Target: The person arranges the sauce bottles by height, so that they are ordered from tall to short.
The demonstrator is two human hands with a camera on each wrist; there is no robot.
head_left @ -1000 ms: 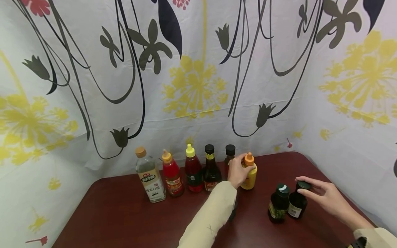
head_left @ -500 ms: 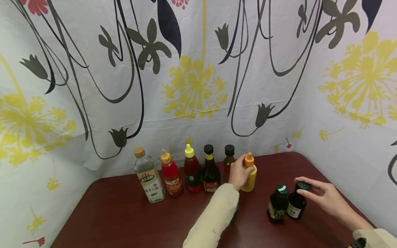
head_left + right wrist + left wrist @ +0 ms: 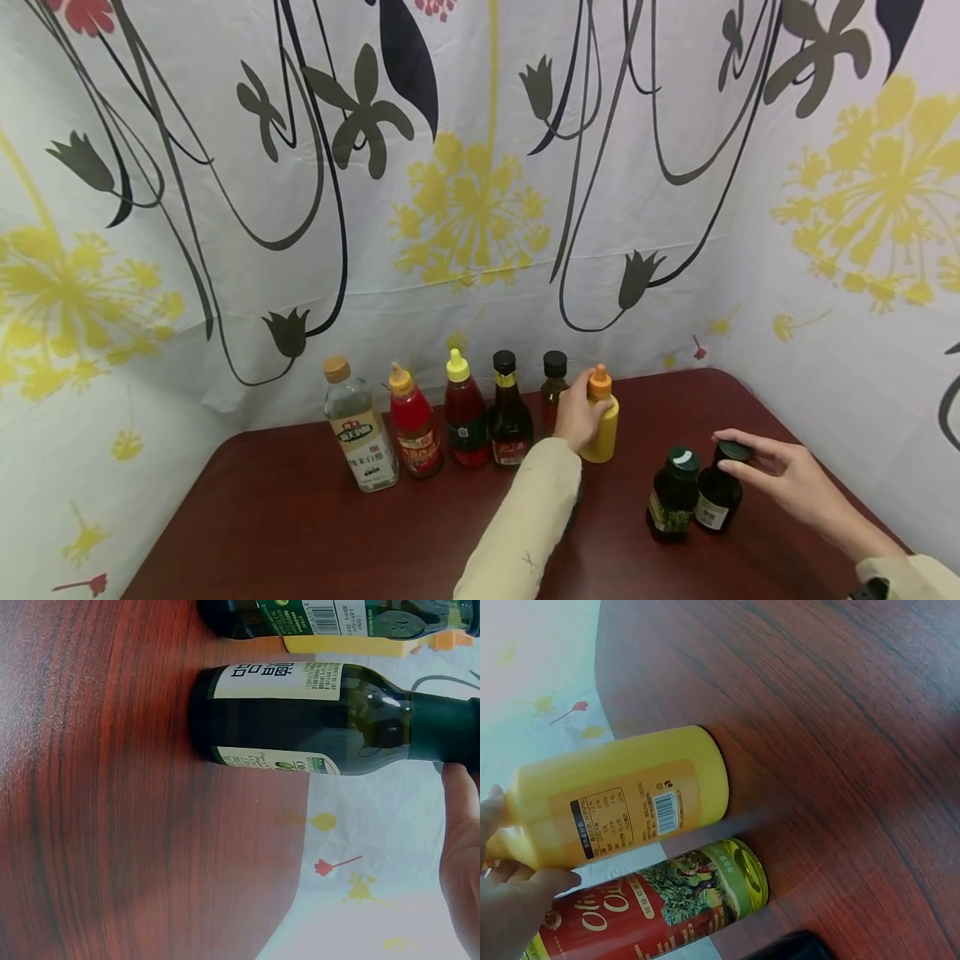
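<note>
My left hand (image 3: pixel 577 421) grips the yellow squeeze bottle (image 3: pixel 606 433) around its neck, below the orange nozzle cap. In the left wrist view, this bottle (image 3: pixel 641 799) stands upright on the table beside a red-labelled olive oil bottle (image 3: pixel 649 907). My right hand (image 3: pixel 802 479) pinches the dark green cap of an olive oil bottle (image 3: pixel 716 500) between thumb and fingers. That bottle (image 3: pixel 277 724) stands on the wood, seen side-on in the right wrist view. Close to its left is another dark green-capped bottle (image 3: pixel 671 504).
Along the back wall stand a clear white vinegar bottle (image 3: pixel 363 437), a red sauce bottle (image 3: pixel 416 429), a yellow-capped red bottle (image 3: pixel 467 417) and a dark sauce bottle (image 3: pixel 512 425). A dark object (image 3: pixel 575 508) is mostly hidden behind my left sleeve.
My left hand and forearm shift slightly, and the yellow squeeze bottle moves a little toward me. My right hand and the green-capped bottles stay put.
</note>
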